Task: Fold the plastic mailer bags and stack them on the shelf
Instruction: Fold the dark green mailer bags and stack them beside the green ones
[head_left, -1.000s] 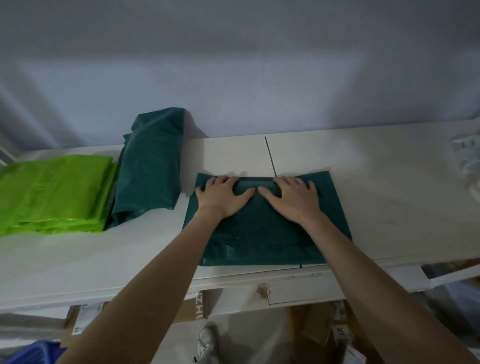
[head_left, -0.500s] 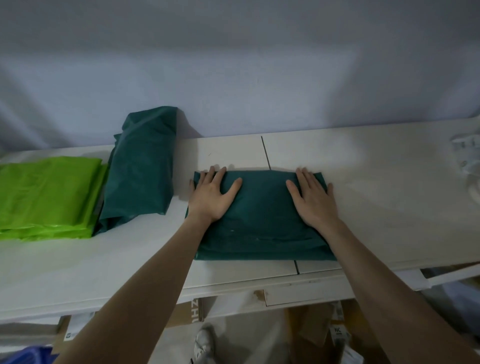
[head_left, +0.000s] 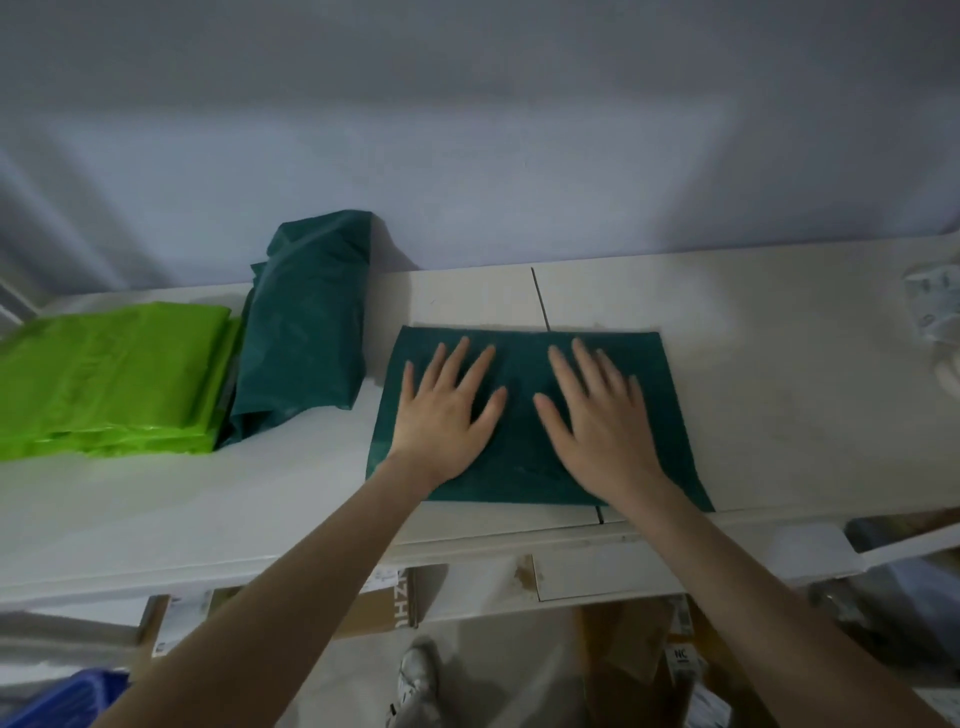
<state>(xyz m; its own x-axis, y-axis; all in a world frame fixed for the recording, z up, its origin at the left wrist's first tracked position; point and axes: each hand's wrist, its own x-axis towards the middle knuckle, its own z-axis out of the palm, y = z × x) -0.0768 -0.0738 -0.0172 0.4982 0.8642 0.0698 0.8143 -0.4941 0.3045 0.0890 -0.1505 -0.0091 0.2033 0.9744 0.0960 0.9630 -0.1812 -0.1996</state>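
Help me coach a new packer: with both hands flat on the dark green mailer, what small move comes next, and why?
Probably lift the folded dark green mailer onto the dark green stack to its left. It lies flat and squared under the open left hand and right hand, so pressing looks finished.

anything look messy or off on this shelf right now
The dark green bundle beside the lime green stack looks off: it is lumpy and lies at an angle, and seems to overlap the stack's edge. The folded mailer under the left hand and right hand lies flat.
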